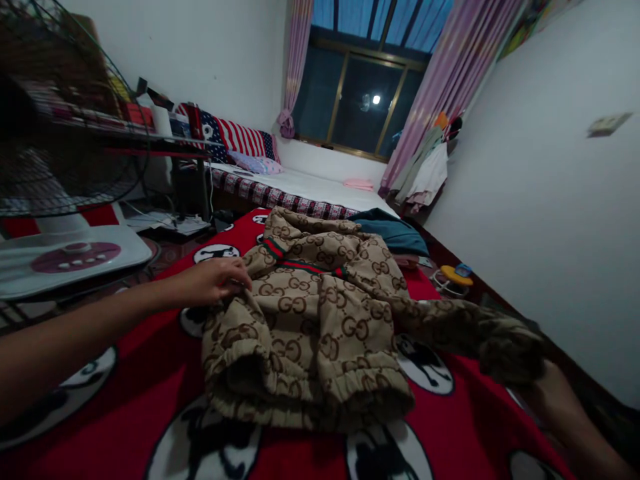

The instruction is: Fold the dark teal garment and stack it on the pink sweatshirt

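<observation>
A beige-brown jacket (pixel 295 303) with a repeated letter pattern and green-red stripes lies spread on the red bedding, its elastic hem toward me. My left hand (pixel 227 279) is closed, pinching the fabric at the jacket's left side. At the right, one sleeve (pixel 450 319) stretches out from the jacket to my right hand (pixel 550 387). The bunched sleeve end covers that hand's fingers; only the wrist area and forearm show. The sleeve appears held up there.
Red bedding (pixel 145 387) with white circles and black figures lies under the jacket. Dark teal cloth (pixel 390 230) sits behind it. A fan (pixel 65 133) stands at left, with a cluttered desk (pixel 175 147) beyond. A white-topped bed (pixel 310 183) is below the window; a yellow stool (pixel 456 275) stands right.
</observation>
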`<state>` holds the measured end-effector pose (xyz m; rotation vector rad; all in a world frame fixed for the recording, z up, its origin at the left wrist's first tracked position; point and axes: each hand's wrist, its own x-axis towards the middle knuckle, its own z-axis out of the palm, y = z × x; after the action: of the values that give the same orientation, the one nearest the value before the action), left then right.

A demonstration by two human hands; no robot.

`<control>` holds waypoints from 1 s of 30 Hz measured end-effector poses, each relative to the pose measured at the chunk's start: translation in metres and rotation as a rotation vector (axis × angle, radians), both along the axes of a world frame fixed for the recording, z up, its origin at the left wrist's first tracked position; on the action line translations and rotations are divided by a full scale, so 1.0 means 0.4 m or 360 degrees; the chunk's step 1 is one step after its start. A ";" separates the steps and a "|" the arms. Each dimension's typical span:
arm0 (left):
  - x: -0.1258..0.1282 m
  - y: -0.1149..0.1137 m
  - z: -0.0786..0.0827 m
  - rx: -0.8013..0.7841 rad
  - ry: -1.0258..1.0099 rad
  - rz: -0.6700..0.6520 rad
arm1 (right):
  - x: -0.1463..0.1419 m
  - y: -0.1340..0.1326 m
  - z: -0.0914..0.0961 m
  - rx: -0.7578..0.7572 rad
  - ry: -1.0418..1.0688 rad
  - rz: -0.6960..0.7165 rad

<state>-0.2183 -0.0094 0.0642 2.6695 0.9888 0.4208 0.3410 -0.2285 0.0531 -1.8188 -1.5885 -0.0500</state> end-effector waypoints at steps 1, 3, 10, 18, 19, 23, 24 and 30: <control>0.013 -0.012 0.006 -0.0031 -0.0030 -0.0047 | -0.028 0.004 0.001 0.0079 -0.0104 -0.0089; 0.042 -0.039 0.019 -0.0151 -0.0018 -0.0141 | -0.112 0.027 0.009 0.0316 -0.0381 -0.0141; 0.096 -0.097 -0.009 -0.0374 0.0359 -0.0380 | -0.441 0.172 0.020 0.0084 -0.1053 0.0794; 0.115 -0.105 -0.069 -0.0184 0.0445 -0.0273 | -0.546 0.304 -0.004 -0.0373 -0.1354 0.1100; 0.114 -0.105 -0.078 -0.0179 0.0452 -0.0253 | -0.535 0.308 0.003 -0.0391 -0.1302 0.1077; 0.094 -0.105 -0.063 -0.0329 0.0460 -0.0283 | -0.405 0.267 0.055 -0.0274 -0.0797 0.0813; 0.084 -0.104 -0.042 -0.0432 0.0434 -0.0293 | -0.355 0.244 0.071 -0.0195 -0.0601 0.0742; 0.015 -0.095 0.129 -0.0862 0.0163 -0.0167 | -0.133 0.090 0.123 -0.0067 0.0076 0.0462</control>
<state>-0.2123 -0.0476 0.1157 2.2489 0.8369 -0.0128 0.2876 -0.1927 0.1024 -1.5900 -1.8143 0.1601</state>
